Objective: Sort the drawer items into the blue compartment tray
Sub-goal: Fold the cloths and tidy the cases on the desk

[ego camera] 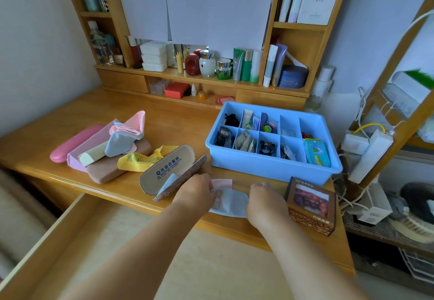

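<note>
Your left hand [196, 190] and right hand [264, 202] cover both ends of the cloth [229, 202], so you can't tell its full outline or how your fingers grip it. The tray [270, 167] holds small items too tiny to name (the dark ones especially). The drawer [77, 248] runs off the bottom edge.

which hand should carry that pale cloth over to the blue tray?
Right, probably. The right hand is already on the pale cloth and lies on the side nearer the blue tray. The left hand also touches the cloth but would have to reach across.
</note>
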`<action>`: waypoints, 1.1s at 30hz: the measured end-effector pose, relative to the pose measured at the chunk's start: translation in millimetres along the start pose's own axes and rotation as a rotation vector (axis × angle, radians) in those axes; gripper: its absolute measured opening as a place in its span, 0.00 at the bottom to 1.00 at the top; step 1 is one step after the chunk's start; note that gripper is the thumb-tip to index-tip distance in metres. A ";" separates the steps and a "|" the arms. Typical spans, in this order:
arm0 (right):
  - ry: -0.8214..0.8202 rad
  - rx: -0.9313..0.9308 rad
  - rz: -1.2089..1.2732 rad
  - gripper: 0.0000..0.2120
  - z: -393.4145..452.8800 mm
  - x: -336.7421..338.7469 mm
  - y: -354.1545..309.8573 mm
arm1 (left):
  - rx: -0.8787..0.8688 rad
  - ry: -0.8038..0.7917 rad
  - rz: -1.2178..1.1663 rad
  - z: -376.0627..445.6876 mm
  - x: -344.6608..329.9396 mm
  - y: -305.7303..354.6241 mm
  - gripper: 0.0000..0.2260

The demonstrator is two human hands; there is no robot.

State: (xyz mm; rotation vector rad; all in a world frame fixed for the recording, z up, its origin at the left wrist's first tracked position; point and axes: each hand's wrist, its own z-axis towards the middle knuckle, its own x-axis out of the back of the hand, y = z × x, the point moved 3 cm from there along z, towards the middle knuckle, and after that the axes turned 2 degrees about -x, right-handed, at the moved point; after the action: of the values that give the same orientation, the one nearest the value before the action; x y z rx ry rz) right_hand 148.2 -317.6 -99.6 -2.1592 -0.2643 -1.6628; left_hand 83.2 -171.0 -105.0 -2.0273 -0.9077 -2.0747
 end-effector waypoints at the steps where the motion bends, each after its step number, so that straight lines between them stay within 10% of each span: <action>1: 0.031 0.010 0.041 0.06 -1.5 0.5 2.0 | -0.008 0.018 -0.003 -2.1 2.3 -0.6 0.04; 9: 0.143 0.037 0.834 0.08 -17.4 12.8 24.7 | -0.055 0.238 -0.694 -30.4 25.2 -10.7 0.04; 12: -0.019 -0.073 1.293 0.11 -22.4 10.5 22.2 | 0.052 0.152 -1.205 -37.0 30.9 -4.7 0.05; 15: -0.214 -0.170 1.601 0.11 -29.1 4.9 15.1 | 0.071 0.214 -1.206 -42.6 31.9 5.6 0.08; 24: 0.096 -0.124 1.249 0.13 -43.0 7.9 22.5 | 0.028 0.374 -0.751 -59.9 22.3 8.1 0.10; 33: 0.191 0.077 1.216 0.13 -62.4 19.9 -2.5 | -0.120 0.505 -0.899 -86.9 19.8 53.7 0.16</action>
State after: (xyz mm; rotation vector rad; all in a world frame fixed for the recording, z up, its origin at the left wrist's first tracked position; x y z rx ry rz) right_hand 97.7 -343.5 -66.9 -1.4826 0.8557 -1.0390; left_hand 29.9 -249.6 -62.6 -1.0563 -1.8068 -2.8974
